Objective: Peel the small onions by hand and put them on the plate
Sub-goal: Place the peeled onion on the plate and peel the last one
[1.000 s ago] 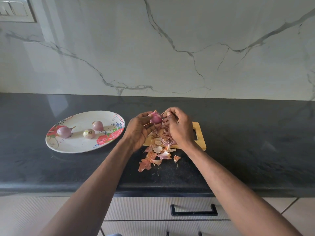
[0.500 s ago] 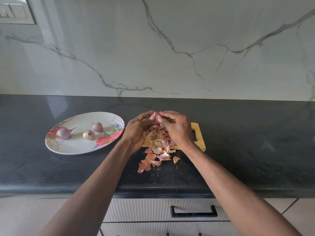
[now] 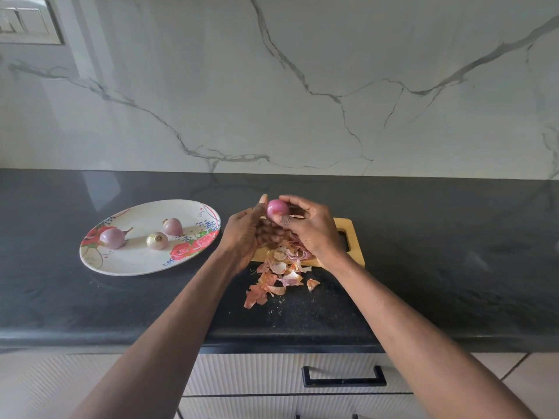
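Observation:
A small pink onion [image 3: 277,208] with smooth bare skin is held above the wooden board [image 3: 354,237]. My right hand [image 3: 311,229] grips it between thumb and fingers. My left hand [image 3: 243,234] is beside it with the fingers raised and touching the onion's left side. Three peeled small onions [image 3: 112,238] [image 3: 157,240] [image 3: 172,226] lie on the white floral plate [image 3: 136,264] at the left. A heap of onion skins [image 3: 278,273] lies on the board's near edge and spills onto the counter.
The black stone counter [image 3: 438,267] runs the full width, with a marble wall behind. The plate sits about a hand's width left of the board. Drawers with black handles [image 3: 343,381] are below the counter edge.
The loose skin flap on the onion is gone and it shows smooth. The onion has passed into my right hand's grip, and my left fingers have straightened beside it.

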